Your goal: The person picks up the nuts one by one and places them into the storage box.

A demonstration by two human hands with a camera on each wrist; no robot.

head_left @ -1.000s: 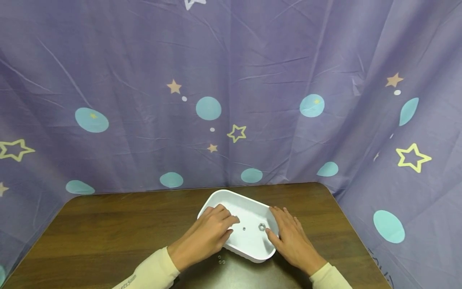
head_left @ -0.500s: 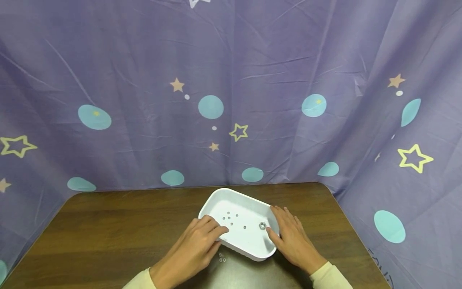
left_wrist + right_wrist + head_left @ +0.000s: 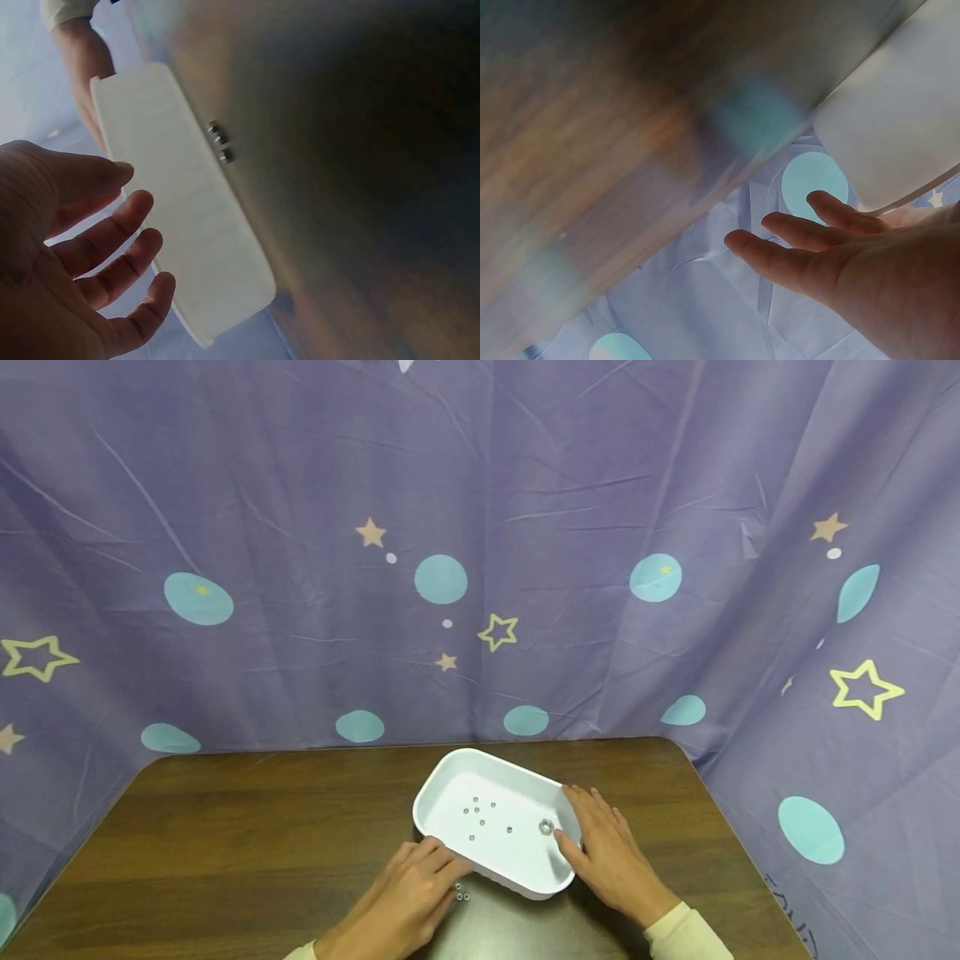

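Note:
A white tray [image 3: 517, 868] sits on the table. Inside it lie a large hex nut [image 3: 547, 827], a slightly bigger small nut [image 3: 509, 830] and several tiny nuts [image 3: 482, 822] toward the left. My left hand [image 3: 408, 893] is at the tray's near-left side, fingers loosely bent and nothing between thumb and fingers in the left wrist view. Close to its fingertips, three small nuts [image 3: 460, 897] lie on the table in front of the tray. My right hand [image 3: 611, 864] rests at the tray's right end, thumb over the rim and fingers extended along the outside.
The brown wooden table [image 3: 262, 843] reaches back to a purple curtain [image 3: 300, 610] with stars and dots, which also rises along the right side. To the left of the tray the tabletop stretches wide.
My left hand has drawn back from over the tray to its near side, uncovering the tiny nuts. One more tiny nut shows where its fingertips were. The right hand stays put.

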